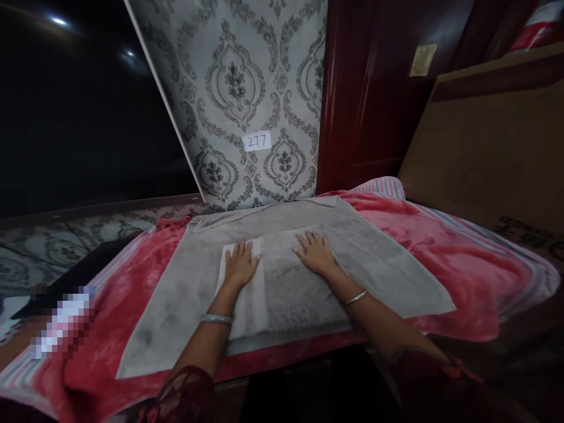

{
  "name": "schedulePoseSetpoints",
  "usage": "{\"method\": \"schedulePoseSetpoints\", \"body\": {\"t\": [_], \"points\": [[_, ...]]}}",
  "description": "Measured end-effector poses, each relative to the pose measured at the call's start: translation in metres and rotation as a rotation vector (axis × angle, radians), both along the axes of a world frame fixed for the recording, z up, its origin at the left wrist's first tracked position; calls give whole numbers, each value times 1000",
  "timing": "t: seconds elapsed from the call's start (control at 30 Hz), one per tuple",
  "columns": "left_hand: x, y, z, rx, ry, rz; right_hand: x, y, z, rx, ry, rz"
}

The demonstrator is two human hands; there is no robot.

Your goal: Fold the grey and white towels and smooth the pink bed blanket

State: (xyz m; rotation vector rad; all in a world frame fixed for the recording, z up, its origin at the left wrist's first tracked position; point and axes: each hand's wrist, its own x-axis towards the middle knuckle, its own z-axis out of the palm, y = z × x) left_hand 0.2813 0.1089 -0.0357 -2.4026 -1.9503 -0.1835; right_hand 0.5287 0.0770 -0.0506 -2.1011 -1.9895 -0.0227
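Note:
My left hand (240,264) lies flat, fingers spread, on the pale left end of a folded grey towel (299,294). On the same towel, near its far right corner, my right hand (315,252) rests palm down with its fingers apart. Neither hand grips anything. Beneath the folded towel a larger light grey cloth (163,317) is spread out, its far edge turned over in a narrow flap. A red blanket (440,247) with striped edges lies under both and shows on either side.
At the left stands a large dark screen (88,106). Behind the surface is a patterned wall (238,76) with a paper label (257,141) reading 277. A dark red door (370,88) and a big cardboard box (489,141) are at the right.

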Motion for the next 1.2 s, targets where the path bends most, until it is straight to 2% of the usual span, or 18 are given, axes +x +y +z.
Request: {"method": "schedulePoseSetpoints", "body": {"t": [0.1, 0.2, 0.37, 0.5, 0.97, 1.2], "points": [[-1, -2, 1, 42, -18, 30, 2, 1, 1, 7, -6, 3], [1, -6, 3, 60, -21, 112, 1, 1, 2, 12, -12, 0], [2, -8, 5, 22, -39, 199, 1, 2, 0, -3, -15, -8], [1, -6, 6, -22, -52, 204, 0, 2, 1, -28, -5, -13], [-2, -9, 5, 29, -114, 201, 1, 4, 1, -28, 32, -41], [-1, -8, 7, 15, -117, 200, -9, -5, 17, -88, 17, -82]]}}
